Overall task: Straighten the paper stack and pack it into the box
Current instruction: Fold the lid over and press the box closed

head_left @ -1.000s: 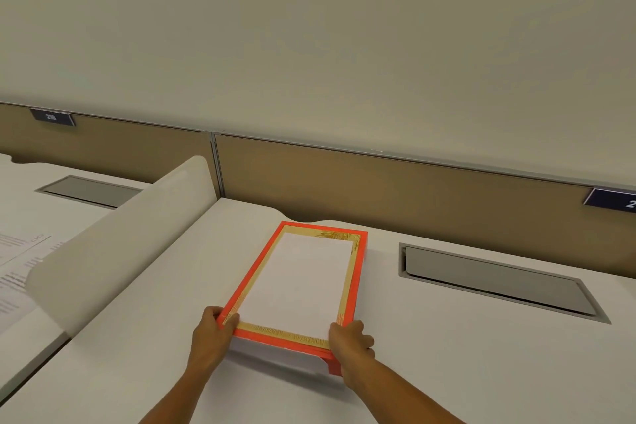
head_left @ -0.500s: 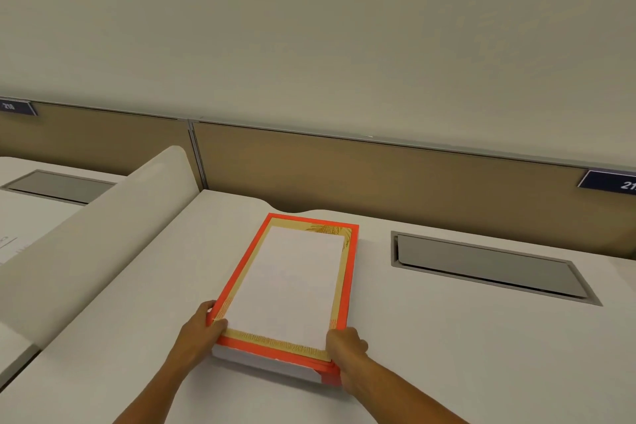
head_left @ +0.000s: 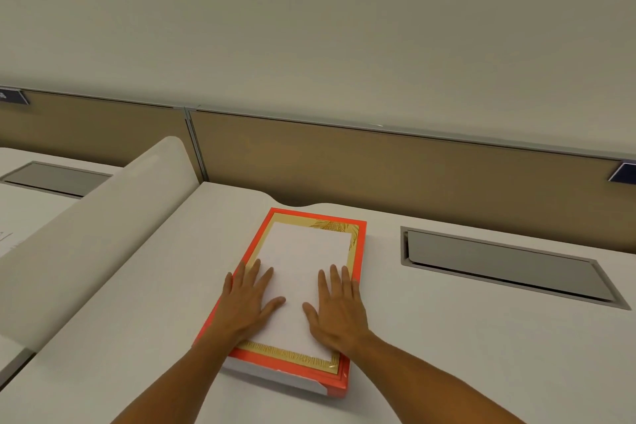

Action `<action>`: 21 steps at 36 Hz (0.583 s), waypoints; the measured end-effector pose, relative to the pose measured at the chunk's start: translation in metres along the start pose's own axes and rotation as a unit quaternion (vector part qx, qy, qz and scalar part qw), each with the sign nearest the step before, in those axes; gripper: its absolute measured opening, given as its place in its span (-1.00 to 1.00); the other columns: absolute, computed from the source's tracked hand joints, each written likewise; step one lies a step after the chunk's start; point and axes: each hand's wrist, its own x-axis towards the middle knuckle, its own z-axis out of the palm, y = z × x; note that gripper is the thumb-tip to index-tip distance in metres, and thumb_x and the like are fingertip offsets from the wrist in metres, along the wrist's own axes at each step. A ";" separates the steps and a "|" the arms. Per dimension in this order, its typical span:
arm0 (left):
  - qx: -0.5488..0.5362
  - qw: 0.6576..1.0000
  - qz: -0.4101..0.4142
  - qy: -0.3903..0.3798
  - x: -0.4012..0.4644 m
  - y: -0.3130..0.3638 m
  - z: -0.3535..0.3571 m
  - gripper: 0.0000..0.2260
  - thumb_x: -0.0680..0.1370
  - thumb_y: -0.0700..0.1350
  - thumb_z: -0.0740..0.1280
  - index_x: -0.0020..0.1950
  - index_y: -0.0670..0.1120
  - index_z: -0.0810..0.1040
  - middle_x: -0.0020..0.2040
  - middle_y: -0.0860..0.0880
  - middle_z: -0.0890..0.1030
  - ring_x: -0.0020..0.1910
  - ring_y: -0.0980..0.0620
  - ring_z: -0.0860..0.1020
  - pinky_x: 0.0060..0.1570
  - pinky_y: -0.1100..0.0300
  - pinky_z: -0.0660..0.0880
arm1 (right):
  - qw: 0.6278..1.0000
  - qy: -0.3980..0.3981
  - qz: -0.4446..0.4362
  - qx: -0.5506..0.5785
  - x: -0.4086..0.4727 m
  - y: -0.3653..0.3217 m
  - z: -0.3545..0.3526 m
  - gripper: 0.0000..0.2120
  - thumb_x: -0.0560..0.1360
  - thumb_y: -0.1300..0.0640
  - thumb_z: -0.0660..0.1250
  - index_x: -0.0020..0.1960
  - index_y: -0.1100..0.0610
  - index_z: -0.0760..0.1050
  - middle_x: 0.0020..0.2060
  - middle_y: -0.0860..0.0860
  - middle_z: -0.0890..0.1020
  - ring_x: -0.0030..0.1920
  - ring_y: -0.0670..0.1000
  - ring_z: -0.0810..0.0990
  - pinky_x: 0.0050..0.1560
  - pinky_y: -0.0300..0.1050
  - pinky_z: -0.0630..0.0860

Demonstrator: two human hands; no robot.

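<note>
Both hands, left [head_left: 248,303] and right [head_left: 339,306], spread flat on paper stack [head_left: 303,272], pressing near end down to seat sheets inside orange box [head_left: 359,251] on surface [head_left: 447,337].

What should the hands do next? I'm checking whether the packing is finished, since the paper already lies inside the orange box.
Probably lift both palms away. The left hand and right hand lie flat on the paper stack, which sits squarely inside the orange box with gold lining visible all around; no lid is in view.
</note>
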 end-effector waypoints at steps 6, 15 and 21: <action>0.014 1.000 -0.002 -0.004 0.002 -0.002 0.012 -0.15 0.37 0.50 -0.36 0.59 0.14 -0.16 0.62 -0.02 -0.19 0.59 -0.12 -0.23 0.51 -0.15 -0.28 | 1.000 0.001 0.002 -0.008 0.006 0.006 0.018 -0.21 0.53 -0.43 -0.18 0.63 -0.06 -0.21 0.63 0.06 -0.19 0.60 0.20 -0.28 0.55 0.18 -0.32; 0.019 1.000 0.001 0.008 0.004 -0.005 0.022 -0.19 0.40 0.49 -0.36 0.58 0.15 -0.16 0.62 -0.01 -0.19 0.59 -0.12 -0.21 0.50 -0.14 -0.30 | 1.000 0.015 0.001 -0.013 0.008 0.009 0.031 -0.21 0.52 -0.43 -0.21 0.64 -0.06 -0.16 0.63 0.09 -0.16 0.61 0.20 -0.26 0.55 0.18 -0.33; 0.021 1.000 -0.003 -0.002 0.005 -0.005 0.025 -0.22 0.41 0.49 -0.34 0.57 0.15 -0.21 0.61 -0.02 -0.20 0.58 -0.13 -0.21 0.51 -0.16 -0.29 | 1.000 0.008 0.005 -0.026 0.009 0.008 0.033 -0.20 0.52 -0.43 -0.22 0.64 -0.05 -0.18 0.63 0.10 -0.18 0.60 0.21 -0.28 0.53 0.18 -0.36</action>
